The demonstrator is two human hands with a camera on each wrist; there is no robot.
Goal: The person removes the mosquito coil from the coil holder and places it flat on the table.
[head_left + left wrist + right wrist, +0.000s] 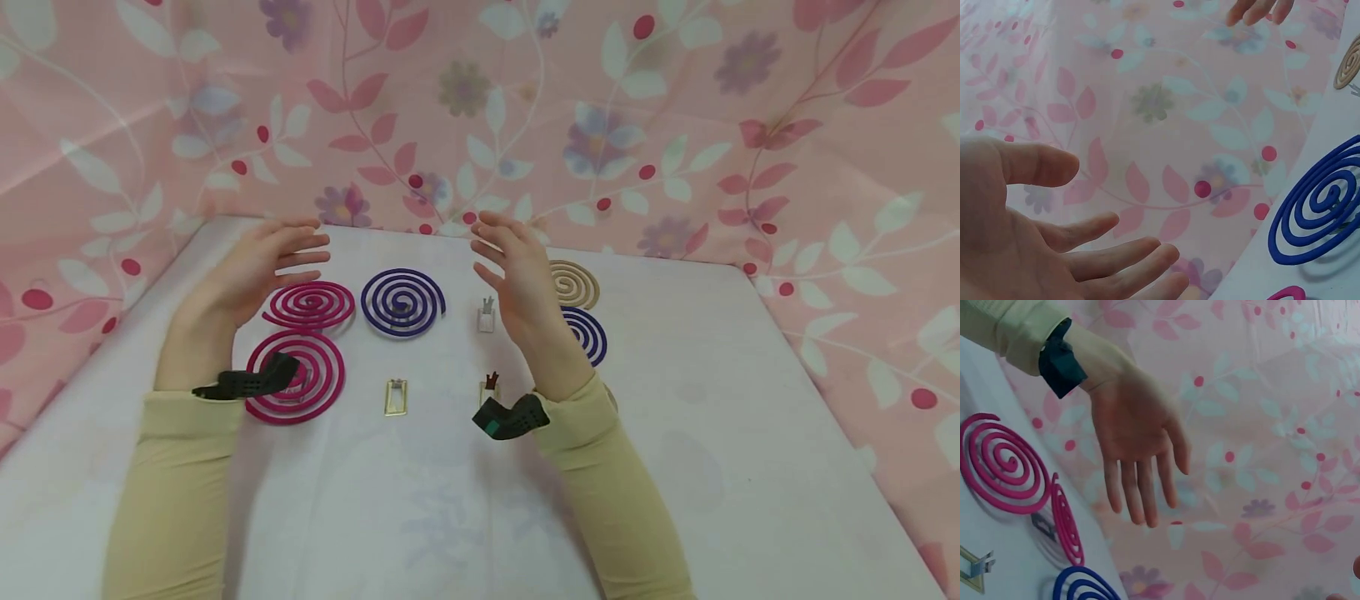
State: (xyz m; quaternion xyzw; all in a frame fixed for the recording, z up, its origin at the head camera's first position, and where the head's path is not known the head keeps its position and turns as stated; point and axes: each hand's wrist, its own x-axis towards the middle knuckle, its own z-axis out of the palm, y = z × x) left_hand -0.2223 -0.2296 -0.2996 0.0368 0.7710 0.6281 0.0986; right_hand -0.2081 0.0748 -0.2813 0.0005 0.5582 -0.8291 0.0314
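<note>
My left hand [251, 271] hovers over the table's left side, fingers straight and pointing inward, holding nothing. Opposite it, my right hand [525, 279] is raised with relaxed fingers, likewise holding nothing. Near the left hand are a pink mosquito coil [311, 302] and a second pink coil [341, 375], partly behind the wrist device. A blue mosquito coil [402, 302] sits on a stand between the hands. Beside the right hand, a tan coil [581, 285] and another blue coil [597, 337] are partly hidden by hand and wrist. The left wrist view shows the left palm [1016, 250] with thumb apart.
Small metal coil stands lie in the middle: a silver one [486, 322], a gold one [396, 412], and one with a dark red prong [491, 382]. A tan edge peeks out by the right sleeve [600, 450]. Floral cloth [465, 125] hangs behind the white table [750, 500].
</note>
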